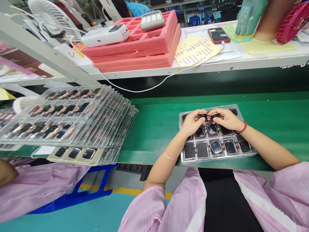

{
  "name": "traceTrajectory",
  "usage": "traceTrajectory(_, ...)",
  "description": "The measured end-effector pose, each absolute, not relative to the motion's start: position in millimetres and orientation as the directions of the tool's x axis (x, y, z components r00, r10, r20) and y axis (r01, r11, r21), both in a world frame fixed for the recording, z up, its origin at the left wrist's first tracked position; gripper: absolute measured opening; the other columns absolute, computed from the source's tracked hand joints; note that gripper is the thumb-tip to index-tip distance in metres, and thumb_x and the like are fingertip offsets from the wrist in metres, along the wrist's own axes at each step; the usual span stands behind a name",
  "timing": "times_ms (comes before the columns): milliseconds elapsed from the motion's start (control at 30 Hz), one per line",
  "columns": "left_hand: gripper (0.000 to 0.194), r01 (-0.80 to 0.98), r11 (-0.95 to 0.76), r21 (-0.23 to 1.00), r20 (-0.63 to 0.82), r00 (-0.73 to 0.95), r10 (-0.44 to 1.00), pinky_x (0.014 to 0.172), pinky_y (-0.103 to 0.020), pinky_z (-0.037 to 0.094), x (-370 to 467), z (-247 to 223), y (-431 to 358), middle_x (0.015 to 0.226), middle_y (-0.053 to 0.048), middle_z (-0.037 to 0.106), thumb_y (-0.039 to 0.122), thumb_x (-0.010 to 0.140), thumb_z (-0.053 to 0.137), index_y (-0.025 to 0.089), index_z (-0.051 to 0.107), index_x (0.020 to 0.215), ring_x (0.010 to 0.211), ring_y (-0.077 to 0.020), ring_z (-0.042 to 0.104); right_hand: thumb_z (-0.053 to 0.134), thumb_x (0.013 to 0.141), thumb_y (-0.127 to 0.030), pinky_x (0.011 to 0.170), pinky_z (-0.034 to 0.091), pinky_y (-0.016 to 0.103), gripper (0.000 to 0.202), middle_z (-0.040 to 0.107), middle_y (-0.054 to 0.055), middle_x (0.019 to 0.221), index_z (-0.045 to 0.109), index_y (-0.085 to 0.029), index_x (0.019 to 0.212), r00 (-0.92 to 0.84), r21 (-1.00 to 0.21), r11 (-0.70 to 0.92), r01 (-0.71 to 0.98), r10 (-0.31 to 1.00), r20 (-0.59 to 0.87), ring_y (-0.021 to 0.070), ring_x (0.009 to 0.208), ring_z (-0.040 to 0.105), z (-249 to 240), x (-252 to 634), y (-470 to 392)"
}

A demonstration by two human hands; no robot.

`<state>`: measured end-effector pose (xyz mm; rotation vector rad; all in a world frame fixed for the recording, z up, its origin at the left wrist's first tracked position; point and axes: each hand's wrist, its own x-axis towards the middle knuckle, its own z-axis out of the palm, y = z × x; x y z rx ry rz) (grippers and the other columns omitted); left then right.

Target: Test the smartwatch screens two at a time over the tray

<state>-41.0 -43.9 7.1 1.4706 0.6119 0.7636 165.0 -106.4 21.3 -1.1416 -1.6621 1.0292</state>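
Observation:
Over a clear plastic tray (206, 159) on the green bench, my left hand (193, 121) is closed on a smartwatch case (202, 116) with a dark face and gold rim. A second smartwatch case (214, 116) is pinched between the thumb and fingers of my right hand (227, 119). The two cases are held side by side, close together. Below them, several more watch cases (230, 147) lie in the tray's compartments. Two compartments at the near left show dark rectangles (189, 150). My hands hide part of the tray's back row.
Tall stacked trays of watch cases (72, 119) stand at the left. A white shelf (253, 61) runs behind, bearing pink foam trays (135, 51), a phone (219, 34) and a red fan (292, 22). A white cable (145, 91) droops below it. Another person's sleeve (43, 187) shows at left.

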Motion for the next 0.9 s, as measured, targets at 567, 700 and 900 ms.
traceTrajectory(567, 0.05, -0.106, -0.023, 0.994, 0.087, 0.644, 0.76, 0.08, -0.028, 0.056, -40.7, 8.2, -44.1, 0.115, -0.007, 0.071, 0.013, 0.073, 0.06, 0.019, 0.057, 0.123, 0.081, -0.0134, 0.071, 0.07, 0.081, -0.025, 0.075, 0.06, 0.037, 0.03, 0.076, 0.009, 0.102, 0.068, -0.02, 0.11, -0.224, -0.895, 0.271, 0.353, 0.954, 0.2, 0.0243, 0.088, 0.074, 18.2, 168.8, -106.5)
traceTrajectory(700, 0.054, -0.134, 0.02, 0.991, 0.072, 0.649, 0.758, 0.082, -0.028, 0.056, -40.7, 9.5, -44.9, 0.106, -0.004, 0.07, 0.01, 0.067, 0.058, 0.02, 0.054, 0.12, 0.085, -0.0134, 0.07, 0.07, 0.079, -0.022, 0.075, 0.061, 0.037, 0.032, 0.076, 0.007, 0.103, 0.068, -0.022, 0.11, -0.238, -0.91, 0.257, 0.326, 0.954, 0.185, 0.0252, 0.09, 0.074, 19.3, 168.8, -106.3)
traceTrajectory(900, 0.055, -0.212, 0.114, 0.971, 0.037, 0.599, 0.8, 0.069, -0.021, 0.05, -38.6, 11.1, -40.5, 0.092, 0.002, 0.066, 0.007, 0.056, 0.062, 0.02, 0.054, 0.109, 0.073, -0.0084, 0.064, 0.066, 0.076, -0.017, 0.078, 0.062, 0.037, 0.038, 0.075, 0.008, 0.106, 0.066, -0.02, 0.115, -0.237, -0.945, 0.23, 0.23, 0.956, 0.175, 0.0247, 0.097, 0.074, 17.1, 167.8, -104.6)
